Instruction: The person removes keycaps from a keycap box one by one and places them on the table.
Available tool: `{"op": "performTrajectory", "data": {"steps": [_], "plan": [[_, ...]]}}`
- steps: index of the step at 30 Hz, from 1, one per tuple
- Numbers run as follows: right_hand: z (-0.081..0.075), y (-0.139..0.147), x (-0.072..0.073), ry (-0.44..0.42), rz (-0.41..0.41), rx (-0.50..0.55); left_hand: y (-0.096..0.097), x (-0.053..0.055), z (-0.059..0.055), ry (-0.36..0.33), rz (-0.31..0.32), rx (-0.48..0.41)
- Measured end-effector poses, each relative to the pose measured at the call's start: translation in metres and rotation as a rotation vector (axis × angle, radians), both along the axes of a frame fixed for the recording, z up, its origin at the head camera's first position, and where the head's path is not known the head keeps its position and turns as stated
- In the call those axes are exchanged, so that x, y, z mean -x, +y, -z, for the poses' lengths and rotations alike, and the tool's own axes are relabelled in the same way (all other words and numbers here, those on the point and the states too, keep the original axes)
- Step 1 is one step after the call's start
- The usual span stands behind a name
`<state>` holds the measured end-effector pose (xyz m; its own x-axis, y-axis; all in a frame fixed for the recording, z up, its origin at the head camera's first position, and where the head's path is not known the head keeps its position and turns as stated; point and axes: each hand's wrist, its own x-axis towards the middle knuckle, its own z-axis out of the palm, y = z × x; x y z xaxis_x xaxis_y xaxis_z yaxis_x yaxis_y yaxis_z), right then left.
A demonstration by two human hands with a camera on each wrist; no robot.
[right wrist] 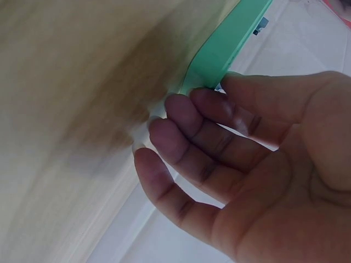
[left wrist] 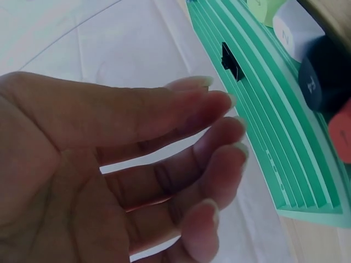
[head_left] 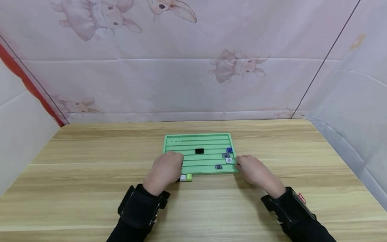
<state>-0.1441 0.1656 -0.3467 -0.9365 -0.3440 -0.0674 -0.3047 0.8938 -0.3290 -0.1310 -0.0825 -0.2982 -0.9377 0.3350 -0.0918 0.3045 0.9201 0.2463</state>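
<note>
A green ridged tray (head_left: 208, 141) lies on the wooden table. My right hand (head_left: 251, 169) is at its right edge, thumb and index finger pinching the near right corner (right wrist: 211, 60). Over the tray's left part hovers my left hand (head_left: 167, 169). Its fingers are loosely bent, thumb and index tips close together, with nothing visible between them (left wrist: 181, 142). A black piece (head_left: 199, 151) sits mid-tray. On the right part are a blue piece (head_left: 229, 150), two purple pieces (head_left: 225, 155) and a pale piece (head_left: 228, 161).
Along the tray's front edge stands a row of keycaps: green (head_left: 188, 177), white (left wrist: 296, 30), black (left wrist: 323, 74) and red (left wrist: 341, 131). My left hand hides part of this row in the head view. Behind the table (head_left: 90, 161) hangs a rabbit-print cloth (head_left: 169, 87).
</note>
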Motion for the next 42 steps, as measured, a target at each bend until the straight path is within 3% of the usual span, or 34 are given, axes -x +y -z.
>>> {"op": "performTrajectory", "data": {"steps": [8,15,24,29,42], "plan": [[0.0,0.0,0.001,0.013,0.0,-0.006,0.001,0.002,0.002,-0.013,-0.01,-0.006],[0.0,0.0,-0.001,0.0,0.001,0.0,0.003,0.007,0.002,0.021,0.016,-0.013],[0.0,0.0,0.0,-0.006,0.001,0.004,0.01,0.021,-0.007,0.016,0.033,-0.003],[0.0,0.0,0.0,-0.007,0.004,0.004,0.02,0.031,-0.011,-0.023,0.036,0.018],[0.0,0.001,-0.001,0.03,-0.023,0.01,0.043,0.057,-0.001,-0.093,0.074,0.022]]}}
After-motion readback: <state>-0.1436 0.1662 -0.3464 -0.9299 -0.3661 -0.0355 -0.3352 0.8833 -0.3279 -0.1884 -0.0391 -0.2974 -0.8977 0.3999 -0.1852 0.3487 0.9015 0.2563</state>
